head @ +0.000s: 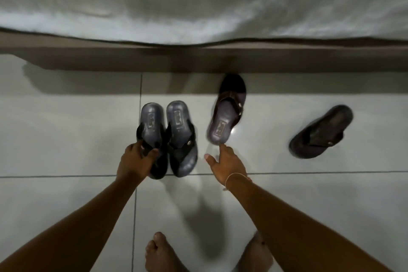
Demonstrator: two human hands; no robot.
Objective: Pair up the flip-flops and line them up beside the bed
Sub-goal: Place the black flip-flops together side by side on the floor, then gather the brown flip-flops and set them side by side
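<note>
Two dark grey flip-flops with black straps stand side by side on the tiled floor, heels towards the bed. My left hand [135, 160] grips the strap of the left flip-flop [150, 120]; its partner [180, 121] touches it on the right. A brown-strapped flip-flop [227, 110] lies tilted, toe under the bed frame [198, 57]. My right hand [227, 161] is open, one fingertip touching its heel. A fourth flip-flop [320, 131] lies apart at the right, angled.
The bed with a white sheet [198, 2] fills the top of the view above a brown frame. The floor is pale glossy tile [66, 128]. My bare feet [163, 254] stand at the bottom edge.
</note>
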